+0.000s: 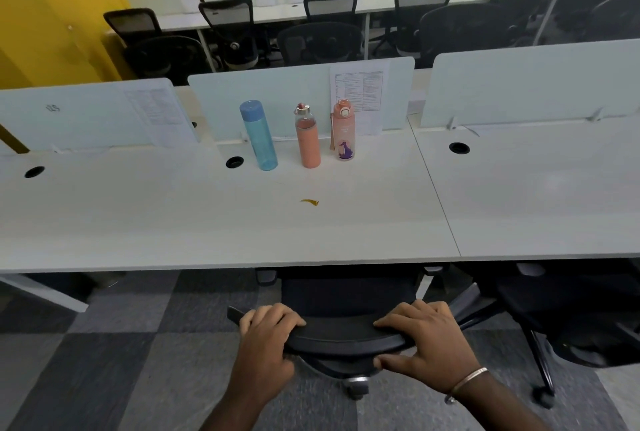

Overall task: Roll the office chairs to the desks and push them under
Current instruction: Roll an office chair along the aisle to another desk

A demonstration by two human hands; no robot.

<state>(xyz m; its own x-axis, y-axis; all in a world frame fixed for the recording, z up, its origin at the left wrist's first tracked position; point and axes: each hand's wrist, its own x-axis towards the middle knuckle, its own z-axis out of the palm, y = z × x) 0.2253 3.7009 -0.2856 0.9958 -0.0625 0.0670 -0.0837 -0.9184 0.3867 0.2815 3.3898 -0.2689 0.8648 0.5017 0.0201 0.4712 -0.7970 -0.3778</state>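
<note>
A black office chair [343,330] stands in front of me with its seat partly under the white desk [214,222]. My left hand [266,337] grips the top of the backrest on the left, fingers curled over the rim. My right hand [426,344] grips the same rim on the right, thumb underneath; a thin bracelet is on that wrist. The chair's armrests sit just at the desk's front edge.
On the desk stand a blue bottle [259,135], an orange bottle [307,136] and a pink bottle [344,130] against a pale divider [277,98]. Another black chair [568,312] sits under the desk at the right. Rows of desks and chairs fill the background.
</note>
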